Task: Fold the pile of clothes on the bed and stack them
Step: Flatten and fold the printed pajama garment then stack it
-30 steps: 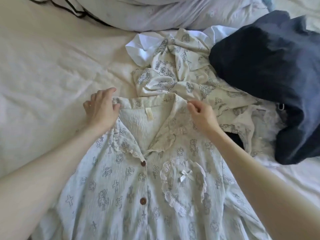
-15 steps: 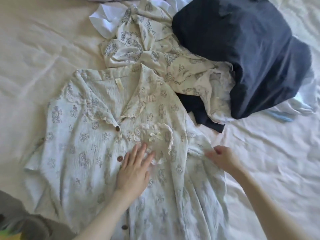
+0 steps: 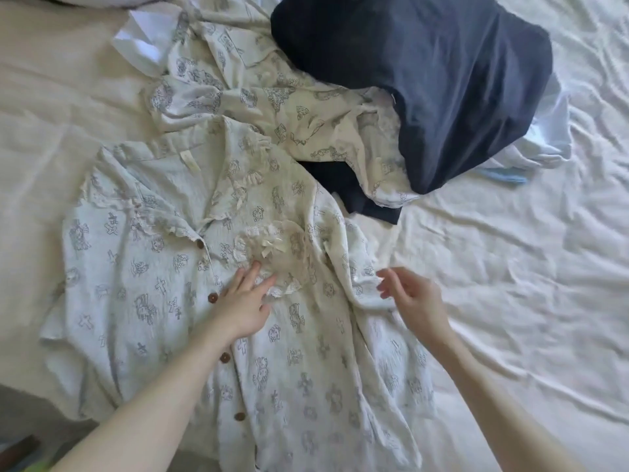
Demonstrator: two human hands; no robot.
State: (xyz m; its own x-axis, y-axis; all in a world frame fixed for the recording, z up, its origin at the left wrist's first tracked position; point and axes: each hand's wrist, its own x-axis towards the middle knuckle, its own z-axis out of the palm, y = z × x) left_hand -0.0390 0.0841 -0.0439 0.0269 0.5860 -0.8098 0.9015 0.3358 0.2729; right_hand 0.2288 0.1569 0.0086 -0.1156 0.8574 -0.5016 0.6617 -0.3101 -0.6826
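The shirt (image 3: 163,301) lies flat before you, collar away, your left hand (image 3: 243,308) pressing its chest with straight fingers, your right hand (image 3: 413,298) loosely open, empty, nearest the right sleeve (image 3: 360,270).

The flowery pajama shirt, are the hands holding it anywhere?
No. The left hand lies flat on the pajama shirt near its lace pocket; the right hand hovers open over its sleeve edge.

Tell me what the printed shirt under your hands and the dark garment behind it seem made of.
Printed shirt: looks like light crinkled cotton, matte, with fine puckered texture, lace trim and brown buttons. Dark garment: navy, seemingly a smooth matte jersey knit with soft, rounded folds; the fibre is uncertain.
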